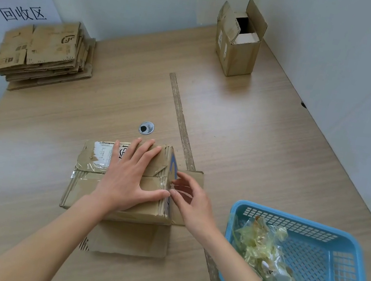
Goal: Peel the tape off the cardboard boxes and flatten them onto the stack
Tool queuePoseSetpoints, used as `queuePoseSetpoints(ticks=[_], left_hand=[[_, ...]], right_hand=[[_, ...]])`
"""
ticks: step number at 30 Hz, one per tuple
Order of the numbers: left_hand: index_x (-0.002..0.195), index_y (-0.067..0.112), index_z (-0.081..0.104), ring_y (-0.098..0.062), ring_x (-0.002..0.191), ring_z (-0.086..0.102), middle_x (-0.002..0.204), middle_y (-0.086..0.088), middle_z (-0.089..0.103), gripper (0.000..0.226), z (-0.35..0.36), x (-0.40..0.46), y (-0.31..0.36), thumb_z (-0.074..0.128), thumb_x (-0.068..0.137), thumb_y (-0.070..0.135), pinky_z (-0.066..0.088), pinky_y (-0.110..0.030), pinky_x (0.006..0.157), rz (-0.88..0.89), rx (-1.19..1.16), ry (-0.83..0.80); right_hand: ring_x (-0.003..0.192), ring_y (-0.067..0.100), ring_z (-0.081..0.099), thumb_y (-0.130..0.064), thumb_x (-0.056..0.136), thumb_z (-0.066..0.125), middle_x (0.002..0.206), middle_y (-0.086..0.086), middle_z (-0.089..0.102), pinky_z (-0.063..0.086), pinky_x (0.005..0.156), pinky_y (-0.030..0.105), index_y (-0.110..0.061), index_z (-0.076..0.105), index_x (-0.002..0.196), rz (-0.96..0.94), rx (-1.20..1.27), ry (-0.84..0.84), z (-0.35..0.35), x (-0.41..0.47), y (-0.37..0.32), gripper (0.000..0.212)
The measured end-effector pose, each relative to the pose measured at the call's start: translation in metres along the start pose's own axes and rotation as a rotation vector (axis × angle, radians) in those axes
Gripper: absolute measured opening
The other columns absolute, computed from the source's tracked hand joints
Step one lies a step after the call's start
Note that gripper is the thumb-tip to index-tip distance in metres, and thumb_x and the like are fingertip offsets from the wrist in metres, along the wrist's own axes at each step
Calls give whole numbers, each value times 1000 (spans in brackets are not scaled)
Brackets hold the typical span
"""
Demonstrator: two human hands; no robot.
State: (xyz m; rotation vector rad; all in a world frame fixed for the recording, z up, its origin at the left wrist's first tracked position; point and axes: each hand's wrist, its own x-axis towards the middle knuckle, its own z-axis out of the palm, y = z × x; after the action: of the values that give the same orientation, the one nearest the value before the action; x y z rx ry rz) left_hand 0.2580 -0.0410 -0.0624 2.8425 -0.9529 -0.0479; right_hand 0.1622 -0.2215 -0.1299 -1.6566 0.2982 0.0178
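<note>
Box: taped cardboard box (123, 179) near counter (254, 140) front edge, centre; long axis left-right.
Left hand: left hand (130, 177) flat on box top, fingers spread, gripping nothing.
Right hand: right hand (190, 199) at box's right end, fingertips pinching clear tape (166, 186) at seam.
Peel direction: likely leftward along seam.
Basket: blue basket (311, 236) right, holding peeled tape.
Far left corner: flattened stack (43, 53).
Far right: open box (239, 40).

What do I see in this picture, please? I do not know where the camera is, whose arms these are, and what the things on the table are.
The camera sits on a person's head and looks down at their own arms. The left hand presses flat on a taped cardboard box. The right hand picks at tape on the box's right side; a firm grip is not visible. On the table lie a stack of flattened boxes, an open box, and a blue basket holding peeled tape.
</note>
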Motion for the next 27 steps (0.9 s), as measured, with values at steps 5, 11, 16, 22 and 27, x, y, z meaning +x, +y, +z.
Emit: queuePoseSetpoints(ticks=[5, 11, 16, 22, 27], left_hand=[[157, 30, 27, -22, 155, 14, 165, 9, 24, 113, 1, 0, -1, 26, 70, 101, 2, -64, 122, 1, -2, 4], [156, 30, 27, -21, 155, 14, 164, 9, 25, 113, 2, 0, -1, 27, 69, 101, 3, -64, 122, 1, 12, 4], [156, 29, 28, -21, 155, 14, 164, 9, 25, 113, 1, 0, -1, 27, 69, 101, 2, -63, 122, -2, 8, 2], [157, 30, 26, -20, 155, 12, 165, 9, 23, 113, 1, 1, -1, 24, 68, 101, 2, -63, 122, -8, 17, -6], [157, 31, 25, -21, 155, 12, 165, 8, 23, 114, -1, 0, 0, 23, 69, 102, 2, -63, 122, -8, 21, -11]], right_hand=[[129, -4, 53, -18, 101, 62, 141, -11, 57, 43, 114, 27, -21, 46, 151, 47, 59, -31, 9, 0, 3, 52], [108, 6, 68, -8, 90, 76, 119, -4, 70, 55, 95, 23, -26, 59, 131, 47, 116, 21, 0, 2, 7, 47], [106, 7, 65, -22, 99, 65, 133, -1, 60, 55, 97, 30, -19, 58, 139, 115, -50, 22, 9, 19, 5, 41], [100, 9, 71, -21, 94, 69, 106, -5, 76, 59, 93, 40, -24, 74, 117, 202, 9, 88, 17, 25, 11, 23], [92, 12, 73, -17, 94, 72, 99, -2, 76, 62, 86, 39, -25, 72, 106, 248, 103, 87, 12, 28, 11, 14]])
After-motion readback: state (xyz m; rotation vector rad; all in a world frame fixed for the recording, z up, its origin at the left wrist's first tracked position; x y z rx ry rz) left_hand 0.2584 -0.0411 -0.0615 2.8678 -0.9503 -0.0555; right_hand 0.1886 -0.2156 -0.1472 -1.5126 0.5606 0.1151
